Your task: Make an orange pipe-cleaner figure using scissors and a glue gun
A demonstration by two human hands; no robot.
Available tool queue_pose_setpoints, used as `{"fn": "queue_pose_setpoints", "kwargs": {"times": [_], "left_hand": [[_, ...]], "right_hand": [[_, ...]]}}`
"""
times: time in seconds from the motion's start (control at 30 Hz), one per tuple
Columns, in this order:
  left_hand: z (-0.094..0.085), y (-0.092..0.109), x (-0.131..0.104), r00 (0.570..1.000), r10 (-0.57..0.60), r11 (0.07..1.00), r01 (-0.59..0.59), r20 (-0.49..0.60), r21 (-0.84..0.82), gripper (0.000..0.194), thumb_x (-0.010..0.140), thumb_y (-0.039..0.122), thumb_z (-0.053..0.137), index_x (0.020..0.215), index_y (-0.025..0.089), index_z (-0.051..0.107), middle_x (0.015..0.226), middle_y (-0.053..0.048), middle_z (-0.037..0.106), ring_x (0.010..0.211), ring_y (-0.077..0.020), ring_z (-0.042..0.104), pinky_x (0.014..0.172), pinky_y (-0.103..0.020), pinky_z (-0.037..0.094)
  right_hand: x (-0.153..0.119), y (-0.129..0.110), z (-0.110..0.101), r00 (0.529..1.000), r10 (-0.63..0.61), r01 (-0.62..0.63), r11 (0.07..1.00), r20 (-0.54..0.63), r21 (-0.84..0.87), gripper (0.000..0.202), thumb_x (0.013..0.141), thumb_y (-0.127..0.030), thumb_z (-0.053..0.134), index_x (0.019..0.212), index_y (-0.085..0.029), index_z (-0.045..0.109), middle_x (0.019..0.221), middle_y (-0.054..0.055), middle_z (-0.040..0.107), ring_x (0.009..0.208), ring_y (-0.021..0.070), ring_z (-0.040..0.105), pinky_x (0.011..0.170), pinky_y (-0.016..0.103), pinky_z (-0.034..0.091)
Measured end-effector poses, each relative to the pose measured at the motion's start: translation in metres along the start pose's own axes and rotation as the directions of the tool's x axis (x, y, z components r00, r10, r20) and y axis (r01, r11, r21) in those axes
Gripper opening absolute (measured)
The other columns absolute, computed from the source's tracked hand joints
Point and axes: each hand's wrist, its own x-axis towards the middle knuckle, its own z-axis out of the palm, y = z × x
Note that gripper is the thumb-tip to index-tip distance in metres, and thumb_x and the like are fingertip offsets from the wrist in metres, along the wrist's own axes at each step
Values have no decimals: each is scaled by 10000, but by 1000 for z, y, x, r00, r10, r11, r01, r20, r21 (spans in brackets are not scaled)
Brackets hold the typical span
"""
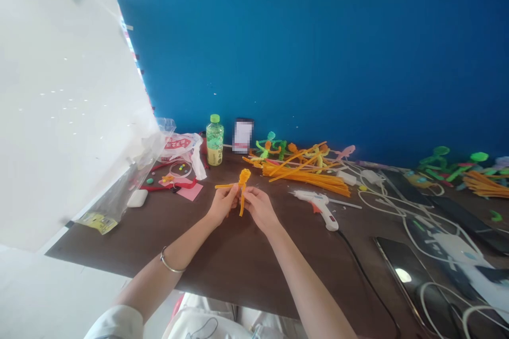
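Between my two hands, above the front middle of the dark table, is an orange pipe cleaner figure. Its top is a coiled, rounded knob; one straight stem sticks out to the left and another hangs downward. My left hand pinches it from the left, just below the knob. From the other side my right hand has its thumb and fingers closed on the lower part near the hanging stem. Some fingertips are hidden behind the figure and the hands.
Behind my hands lies a bundle of orange pipe cleaners. A glue gun rests to the right, its black cord running frontward. A green-capped bottle, a white case and pink paper are leftward. Phone and cables lie right.
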Motion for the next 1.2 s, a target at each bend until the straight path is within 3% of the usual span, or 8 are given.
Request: {"fn": "queue_pose_setpoints", "kwargs": {"times": [0.13,0.23,0.37,0.57,0.67,0.8,0.97,1.2], "left_hand": [[-1,-3,1,998,22,997,-17,-64,78,481,659,523,601,918,117,605,514,61,375,420,-28,315,392,-167,228],[-2,-4,1,997,33,996,-26,-76,81,479,674,513,592,932,109,609,509,67,340,425,-27,292,392,-167,220],[-1,-4,-1,999,34,997,-31,-35,72,451,710,499,565,940,111,594,507,69,338,411,-26,292,386,-168,223],[2,1,-5,996,33,990,-44,88,131,469,739,506,530,1003,120,559,575,-8,543,512,-108,525,442,-203,352],[2,1,-5,996,48,990,-58,81,131,460,739,508,530,973,113,566,552,4,522,468,-85,485,413,-191,307],[2,-1,-3,998,54,991,-49,-36,125,423,708,528,549,819,120,575,529,47,423,404,-28,335,378,-174,237],[3,-2,-3,998,-7,996,13,-66,93,424,708,555,526,705,131,527,489,71,342,383,-14,266,364,-164,206],[1,0,-3,996,78,984,-85,52,154,395,714,520,549,822,140,543,552,51,430,382,-19,322,349,-162,229]], "right_hand": [[0,2,2,996,-75,76,997,-51,12,219,585,-260,728,679,-184,545,588,-54,521,475,58,460,452,198,350],[2,5,2,983,-163,159,986,-87,-55,230,610,-304,721,717,-178,561,586,-56,497,431,37,378,404,192,277],[1,5,2,979,-191,173,964,-72,-201,249,644,-387,683,724,-174,582,562,-38,510,418,52,365,395,211,268],[-2,4,3,979,-203,189,922,-4,-337,274,669,-448,633,692,-181,576,433,-55,439,400,83,390,401,227,298],[-2,5,5,979,-198,178,933,-35,-313,285,671,-456,629,691,-184,549,474,-47,472,392,73,389,380,216,278],[-2,7,6,973,-213,186,949,-85,-254,269,670,-424,647,732,-194,523,528,-51,509,373,45,354,369,200,237],[-1,8,7,987,-147,134,979,-71,-154,269,640,-402,676,683,-182,526,514,-57,496,352,25,314,361,194,187],[0,7,5,993,-92,82,989,-80,-122,289,601,-396,702,631,-168,528,509,-50,496,338,19,304,351,193,159]]}}
